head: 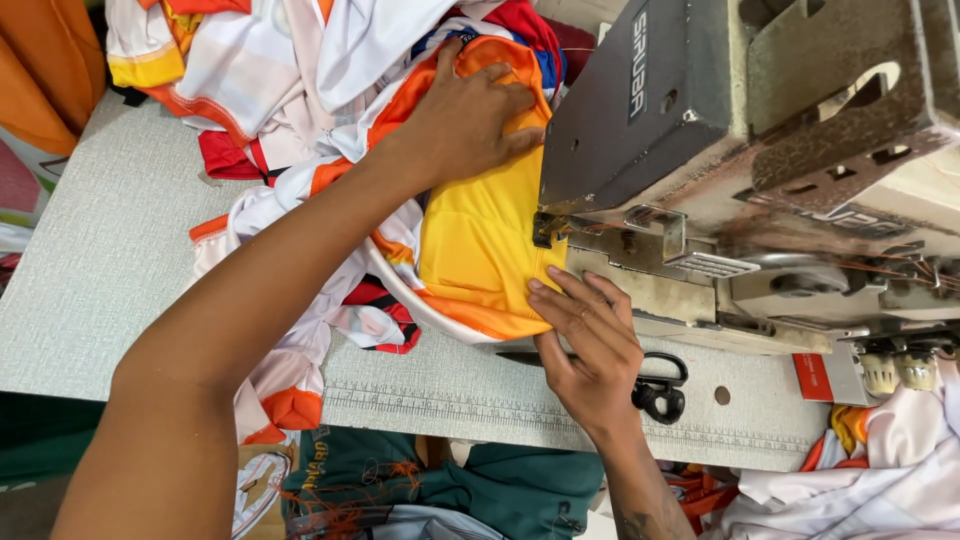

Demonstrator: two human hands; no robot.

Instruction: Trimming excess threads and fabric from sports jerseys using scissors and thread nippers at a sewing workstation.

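The yellow fabric panel (pixel 480 240) lies flat on the tabletop (pixel 110 260), its edge at the sewing machine's (pixel 740 150) foot at 3 o'clock; the left hand (pixel 470 115) presses down spread at 12 o'clock, the right hand (pixel 585 345), fingers together, pins the hem at 5 o'clock; steady, even tension between them seems best, fingertips clear of the needle; scissors (pixel 655 385) lie under the right hand.

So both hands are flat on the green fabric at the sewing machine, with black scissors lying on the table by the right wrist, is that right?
Not quite: the head view shows the fabric under the left hand and right hand is yellow with orange trim, not green. The sewing machine and black scissors on the table are as you said.
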